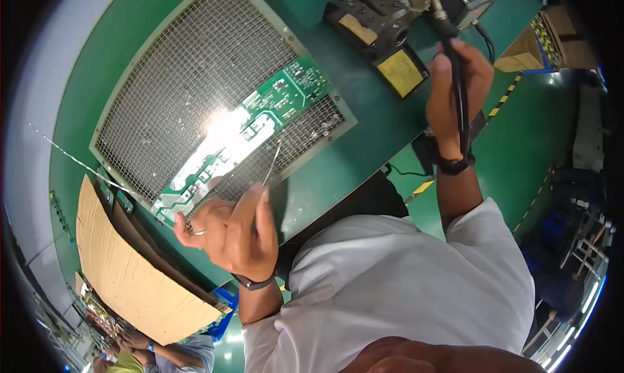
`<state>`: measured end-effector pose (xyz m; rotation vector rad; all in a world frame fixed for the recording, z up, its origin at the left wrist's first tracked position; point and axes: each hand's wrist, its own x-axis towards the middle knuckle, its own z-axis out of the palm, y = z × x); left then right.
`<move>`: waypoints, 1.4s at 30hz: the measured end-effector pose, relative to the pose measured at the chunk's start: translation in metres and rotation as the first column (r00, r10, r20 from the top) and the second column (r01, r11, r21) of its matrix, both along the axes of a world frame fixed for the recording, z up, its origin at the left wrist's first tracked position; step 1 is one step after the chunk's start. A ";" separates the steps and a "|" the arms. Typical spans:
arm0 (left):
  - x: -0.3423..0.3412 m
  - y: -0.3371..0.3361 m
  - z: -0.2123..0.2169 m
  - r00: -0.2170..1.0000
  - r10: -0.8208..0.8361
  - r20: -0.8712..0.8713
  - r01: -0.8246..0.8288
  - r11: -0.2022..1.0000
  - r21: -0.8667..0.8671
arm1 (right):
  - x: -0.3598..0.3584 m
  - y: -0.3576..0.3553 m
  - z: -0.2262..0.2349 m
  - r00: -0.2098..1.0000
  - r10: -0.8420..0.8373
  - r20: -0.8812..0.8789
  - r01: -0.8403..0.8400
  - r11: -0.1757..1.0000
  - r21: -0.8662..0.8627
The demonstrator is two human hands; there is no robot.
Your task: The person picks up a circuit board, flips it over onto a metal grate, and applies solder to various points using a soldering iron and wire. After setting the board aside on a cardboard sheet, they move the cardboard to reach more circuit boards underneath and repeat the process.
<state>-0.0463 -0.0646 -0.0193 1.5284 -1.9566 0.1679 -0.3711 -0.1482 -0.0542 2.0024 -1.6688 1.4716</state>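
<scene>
1. A person in a white T-shirt (416,288) sits at a green workbench (364,145) with both arms raised over it.
2. The left hand (231,233) is partly closed, its thumb and fingers pinching a thin length of solder wire (273,162) that rises toward the far side. A ring shows on one finger and a dark band circles the wrist.
3. The wire's free end hangs just over a green circuit board (260,123), which lies slantwise on a large metal mesh tray (182,67) at the left of the bench. A bright glare hides the board's middle.
4. The right hand (458,93) is closed in a fist around the dark handle of a soldering iron (455,67), held upright at the far right, well apart from the board. Its cable runs down past a black wristband.
5. The iron's upper end sits at a black soldering stand (380,38) with yellow sponge pads, on the far part of the bench.
6. At the near left, a sheet of brown cardboard (130,269) covers stacked boards.
7. Another person's hands (133,340) show at the lower left edge.
</scene>
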 end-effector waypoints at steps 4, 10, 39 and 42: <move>-0.005 -0.004 0.002 0.999 -0.020 -0.040 0.019 0.999 -0.031 | -0.013 -0.006 0.006 0.992 -0.070 -0.104 0.078 0.994 0.079; -0.007 -0.007 0.004 0.989 0.031 -0.146 -0.022 0.998 0.064 | 0.009 0.027 -0.010 0.931 0.181 0.316 -0.171 0.983 -0.058; -0.013 -0.024 -0.004 0.993 -0.003 -0.118 0.014 0.995 0.094 | 0.059 0.051 0.005 0.669 0.626 0.400 -0.709 0.700 0.089; -0.014 -0.026 -0.007 0.993 -0.010 -0.119 0.020 0.996 0.081 | 0.059 0.052 0.010 0.697 0.613 0.373 -0.690 0.715 0.112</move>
